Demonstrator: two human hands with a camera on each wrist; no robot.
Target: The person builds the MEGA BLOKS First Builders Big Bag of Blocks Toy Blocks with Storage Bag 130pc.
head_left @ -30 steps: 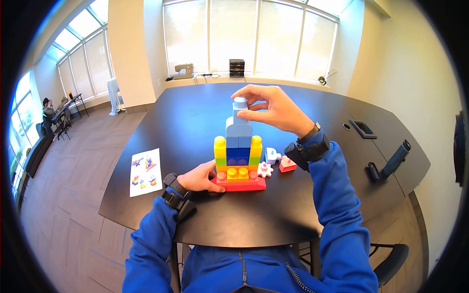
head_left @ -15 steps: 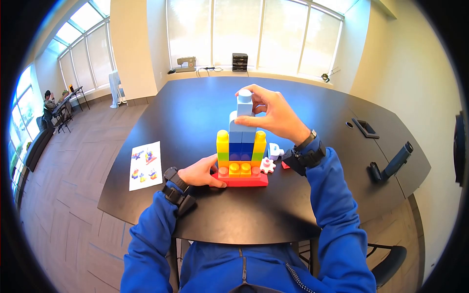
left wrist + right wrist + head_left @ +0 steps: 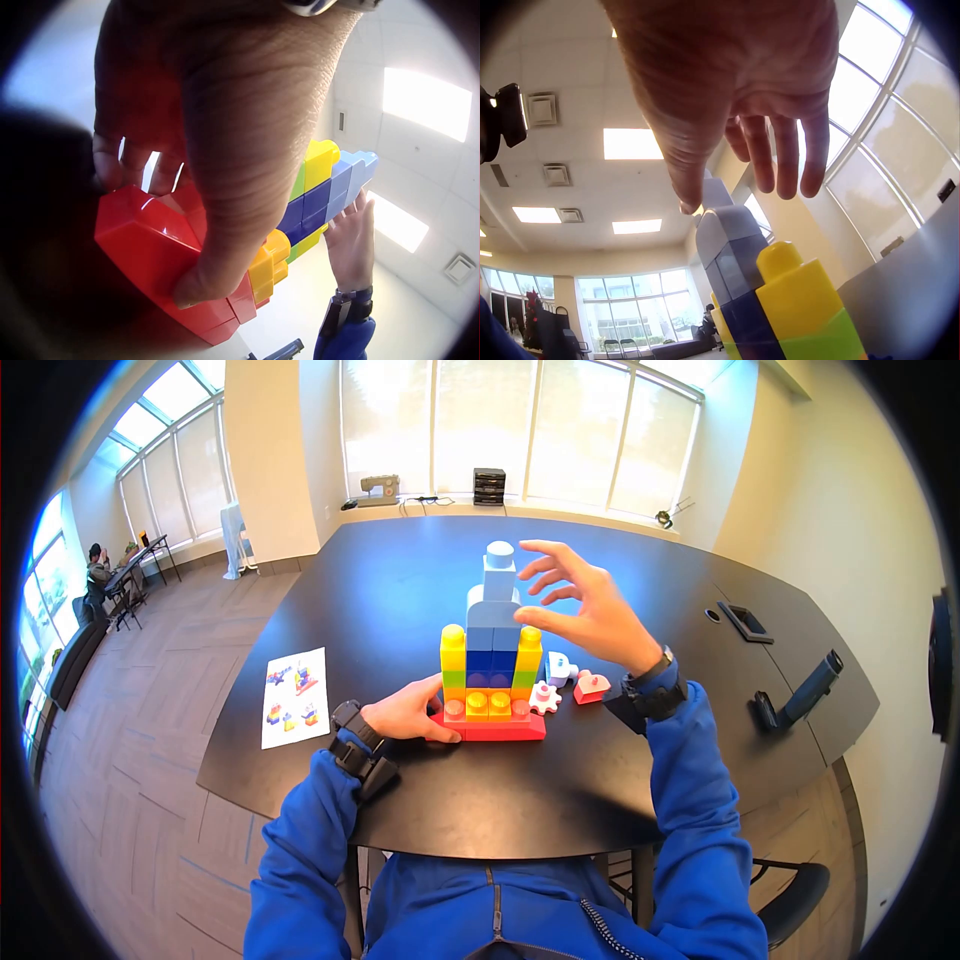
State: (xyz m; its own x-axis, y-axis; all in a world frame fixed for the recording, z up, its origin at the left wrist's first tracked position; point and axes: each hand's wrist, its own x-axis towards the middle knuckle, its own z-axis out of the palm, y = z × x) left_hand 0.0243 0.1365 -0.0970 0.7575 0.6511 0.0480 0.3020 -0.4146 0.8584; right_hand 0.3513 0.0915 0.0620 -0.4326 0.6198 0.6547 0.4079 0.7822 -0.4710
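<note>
A tower of blocks stands upright on the table, with a red base, orange blocks, dark blue blocks, yellow columns at both sides and a light blue block on top. The left hand grips the left end of the red base; its thumb lies across the red front in the left wrist view. Just right of the tower top, the right hand is spread, holding nothing. In the right wrist view its fingers hang apart above the yellow block.
Right of the tower lie a white gear-shaped piece, a light blue piece and a red piece. A printed sheet lies at left. A dark cylindrical object is at right. A person sits far left.
The right hand has let go of the light blue block at the top and moved right, its fingers spreading. The left hand keeps its grip on the red base.
</note>
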